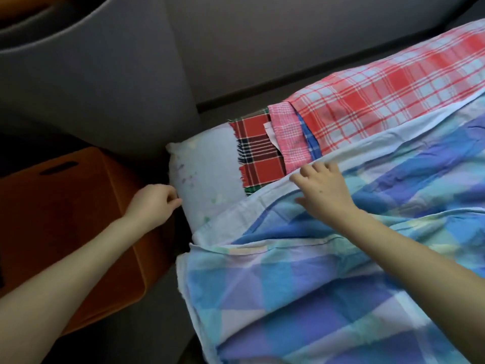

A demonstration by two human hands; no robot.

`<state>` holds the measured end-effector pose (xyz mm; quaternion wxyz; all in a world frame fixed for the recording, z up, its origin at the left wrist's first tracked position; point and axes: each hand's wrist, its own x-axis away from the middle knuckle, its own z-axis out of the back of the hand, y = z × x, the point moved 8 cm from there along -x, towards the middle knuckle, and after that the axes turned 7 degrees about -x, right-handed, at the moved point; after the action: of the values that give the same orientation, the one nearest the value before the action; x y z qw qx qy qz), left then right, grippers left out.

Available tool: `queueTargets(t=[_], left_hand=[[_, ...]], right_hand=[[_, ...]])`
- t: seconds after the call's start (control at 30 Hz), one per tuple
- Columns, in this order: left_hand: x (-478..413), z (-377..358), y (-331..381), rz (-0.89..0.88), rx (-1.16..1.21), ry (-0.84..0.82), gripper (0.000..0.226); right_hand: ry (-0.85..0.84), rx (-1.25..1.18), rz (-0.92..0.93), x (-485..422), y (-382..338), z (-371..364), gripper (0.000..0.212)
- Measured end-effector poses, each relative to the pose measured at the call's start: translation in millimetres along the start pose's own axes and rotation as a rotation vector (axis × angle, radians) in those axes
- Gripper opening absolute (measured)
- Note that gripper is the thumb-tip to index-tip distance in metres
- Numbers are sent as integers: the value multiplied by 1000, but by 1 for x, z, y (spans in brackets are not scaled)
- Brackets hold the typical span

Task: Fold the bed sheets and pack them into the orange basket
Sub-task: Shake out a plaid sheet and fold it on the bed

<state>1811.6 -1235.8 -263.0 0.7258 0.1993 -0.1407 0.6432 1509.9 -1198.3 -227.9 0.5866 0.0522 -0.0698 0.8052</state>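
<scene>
While the right hand (323,191) lies flat, fingers spread, on the blue sheet (328,279), the left hand (153,204) curls against the pale pillow (207,164) further left; whether it grips anything cannot be told.

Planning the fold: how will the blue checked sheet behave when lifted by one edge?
Probably floppy: the blue checked sheet lies in soft folds and creases, so it should sag and drape. Likely light for its size, as the layers look thin. One-handed it may bunch; the right hand presses only a small part.
</scene>
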Motion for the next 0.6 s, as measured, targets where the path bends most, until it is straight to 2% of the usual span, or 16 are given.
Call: queueTargets(t=[0.1, 0.2, 0.3, 0.37, 0.43, 0.47, 0.53, 0.6], left_hand=[[22, -33, 28, -119, 195, -122, 21], [48, -76, 51, -185, 186, -300, 23], [61, -83, 57, -140, 165, -306, 29], [75, -75, 59, -137, 86, -251, 30], [98, -70, 66, -190, 27, -249, 28], [112, -73, 70, -214, 49, -302, 25], [136, -85, 78, -245, 123, -433, 23], [142, -94, 82, -246, 138, -484, 23]], right_hand=[[19, -210, 47, 28, -39, -10, 35], [-168, -201, 33, 64, -65, -36, 43], [-301, -163, -24, 95, -67, -52, 63], [-274, -151, -8, 113, -62, -55, 67], [-234, -123, 21, 123, -59, -50, 57], [-220, -104, 30, 124, -60, -47, 55], [-206, -87, 51, 119, -65, -43, 66], [-222, -65, 70, 107, -74, -47, 74]])
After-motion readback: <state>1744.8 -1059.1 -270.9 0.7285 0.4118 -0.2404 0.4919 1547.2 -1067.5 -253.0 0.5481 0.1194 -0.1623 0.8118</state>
